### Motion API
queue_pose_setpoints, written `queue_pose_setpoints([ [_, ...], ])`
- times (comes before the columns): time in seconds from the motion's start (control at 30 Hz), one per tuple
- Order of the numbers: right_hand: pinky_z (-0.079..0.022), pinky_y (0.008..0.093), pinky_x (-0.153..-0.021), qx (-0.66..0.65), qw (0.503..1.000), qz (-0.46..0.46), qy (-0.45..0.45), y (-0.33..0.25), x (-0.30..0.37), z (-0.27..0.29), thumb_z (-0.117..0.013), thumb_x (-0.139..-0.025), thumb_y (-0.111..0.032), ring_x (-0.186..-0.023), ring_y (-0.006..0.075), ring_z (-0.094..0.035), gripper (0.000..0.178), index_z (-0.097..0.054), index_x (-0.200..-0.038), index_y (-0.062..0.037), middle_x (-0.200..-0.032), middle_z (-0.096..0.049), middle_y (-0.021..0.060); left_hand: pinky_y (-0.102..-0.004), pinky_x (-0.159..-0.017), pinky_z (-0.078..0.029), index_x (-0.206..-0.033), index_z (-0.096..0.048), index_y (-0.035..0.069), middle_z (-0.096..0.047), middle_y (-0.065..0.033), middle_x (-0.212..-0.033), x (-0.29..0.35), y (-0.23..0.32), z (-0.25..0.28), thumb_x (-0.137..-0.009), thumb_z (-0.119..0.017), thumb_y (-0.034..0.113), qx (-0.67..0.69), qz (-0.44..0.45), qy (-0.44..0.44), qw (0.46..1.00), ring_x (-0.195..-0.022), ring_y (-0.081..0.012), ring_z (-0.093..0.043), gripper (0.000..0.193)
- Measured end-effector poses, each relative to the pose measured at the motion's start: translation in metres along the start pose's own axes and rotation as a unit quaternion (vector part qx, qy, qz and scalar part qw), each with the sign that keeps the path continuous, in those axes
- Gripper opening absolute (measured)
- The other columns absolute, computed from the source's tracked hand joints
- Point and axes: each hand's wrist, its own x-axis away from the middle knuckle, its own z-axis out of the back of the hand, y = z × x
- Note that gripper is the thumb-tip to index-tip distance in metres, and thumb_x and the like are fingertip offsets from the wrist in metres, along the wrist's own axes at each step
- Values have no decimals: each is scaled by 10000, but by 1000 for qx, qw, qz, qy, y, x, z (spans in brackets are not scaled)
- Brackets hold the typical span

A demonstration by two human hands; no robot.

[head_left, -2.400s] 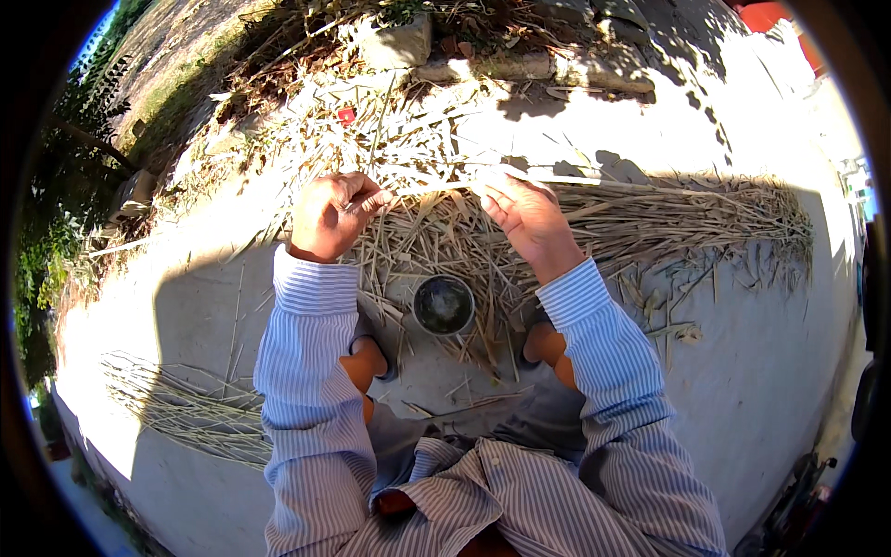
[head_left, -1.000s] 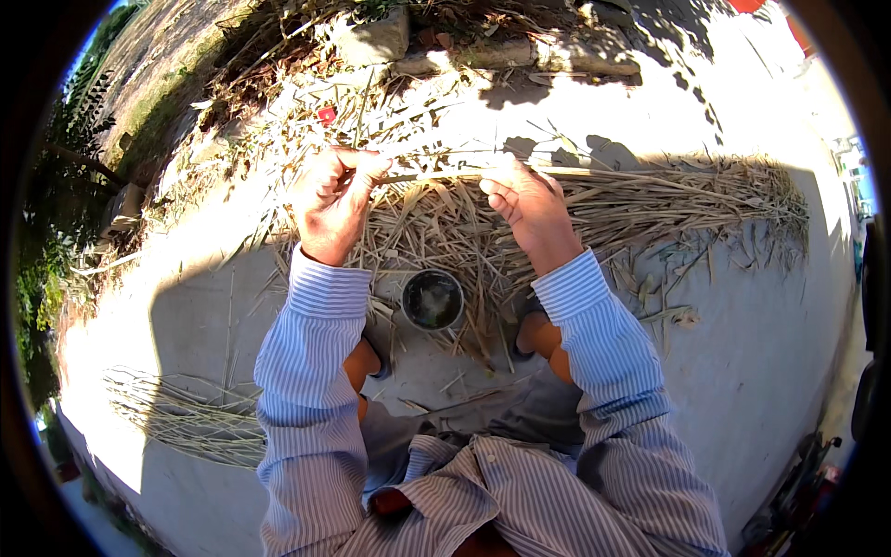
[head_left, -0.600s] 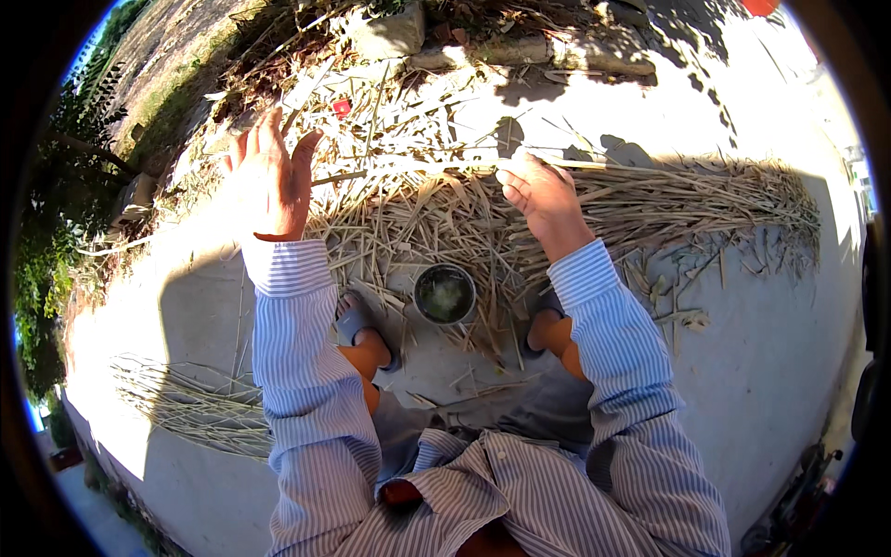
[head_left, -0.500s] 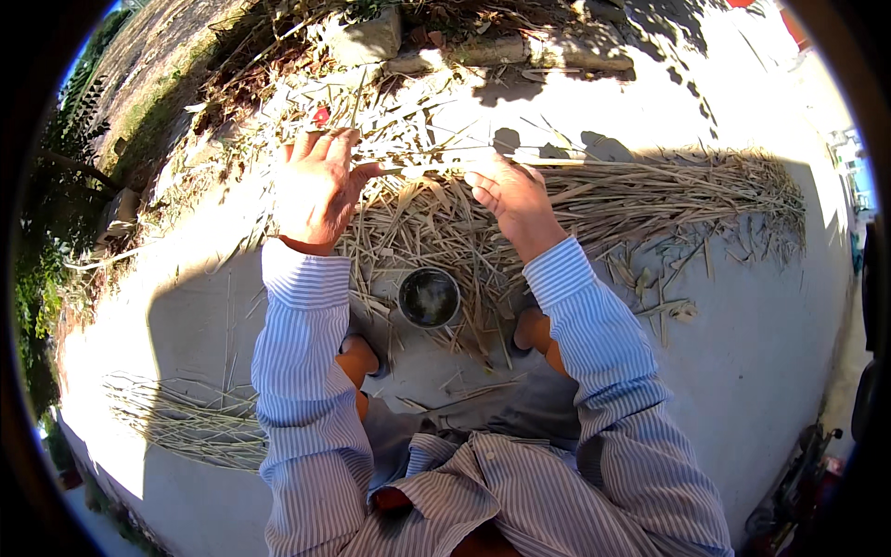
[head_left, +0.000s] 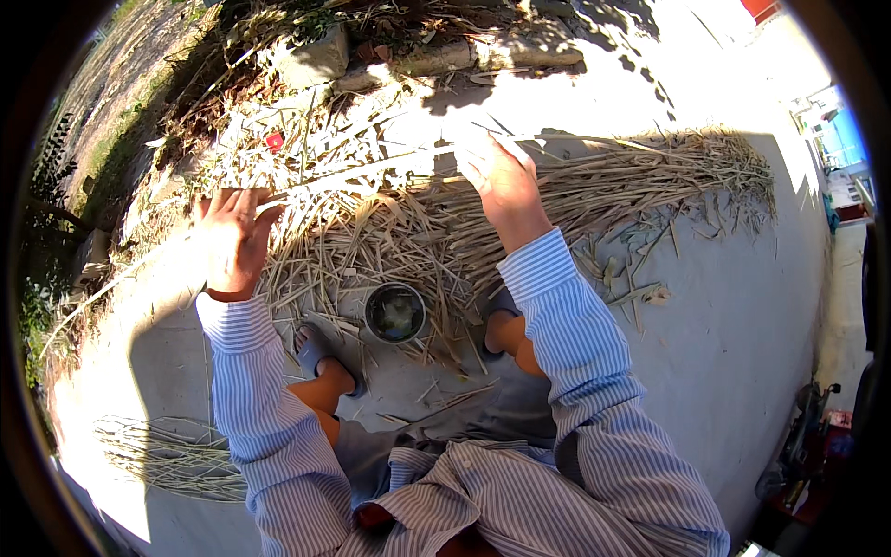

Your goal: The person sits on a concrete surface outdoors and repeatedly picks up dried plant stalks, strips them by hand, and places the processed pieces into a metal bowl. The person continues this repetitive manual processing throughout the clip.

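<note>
Right hand (head_left: 503, 186): pinched on stalk (head_left: 357, 173) | left hand (head_left: 237, 239): beside stalk, grip I cannot tell | hands apart | red scrap (head_left: 275, 141): any print too small

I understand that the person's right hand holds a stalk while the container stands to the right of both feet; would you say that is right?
Not quite: the container stands between the two feet, not to the right of both, as the head view shows. The right hand does hold a stalk.
</note>
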Motion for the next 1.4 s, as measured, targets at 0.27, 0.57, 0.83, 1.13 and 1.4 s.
queue_pose_setpoints([
  [0.27, -535, 242, -689, 16, 994, -105, -4, 8, 35, -14, -581, -938, -188, -857, 178, -652, 236, -583, -1075, 5, -993, -656, 116, -352, -727, -426, -857, -656, 76, -688, -37, -788, -12, 44, -30, -721, -729, 157, 183, -37, -9, 982, -763, -226, -614, 174],
  [0.57, -565, 266, -710, 42, 993, -106, 5, 19, 28, -11, -551, -955, -182, -961, 243, -655, 266, -545, -1115, 31, -1077, -639, 185, -245, -682, -489, -849, -642, 25, -677, -52, -759, -4, 26, -41, -825, -725, 129, 572, 240, 96, 779, -709, -110, -617, 135],
  [0.83, -561, 251, -719, 80, 990, -115, -10, 23, 27, -4, -554, -956, -202, -940, 209, -658, 273, -562, -1104, 27, -1068, -647, 175, -289, -755, -508, -936, -608, 1, -677, -106, -888, -17, -29, 0, -876, -673, 124, 386, 285, 281, 831, -827, -161, -638, 152],
  [1.13, -536, 269, -749, -7, 988, -144, -48, 48, 31, -24, -565, -949, -221, -951, 197, -643, 240, -566, -1099, -34, -1054, -645, 109, -374, -743, -419, -849, -650, 85, -666, -50, -827, -19, 73, -60, -758, -712, 260, 52, -90, -5, 995, -815, -217, -603, 207],
  [1.4, -530, 340, -808, -79, 995, -31, 60, 4, 7, -14, -544, -957, -185, -968, 245, -641, 210, -577, -1071, -13, -1023, -654, 123, -362, -789, -429, -893, -648, 101, -673, -23, -844, -5, -16, -44, -801, -694, 168, 20, 50, 35, 998, -835, -214, -597, 124],
])
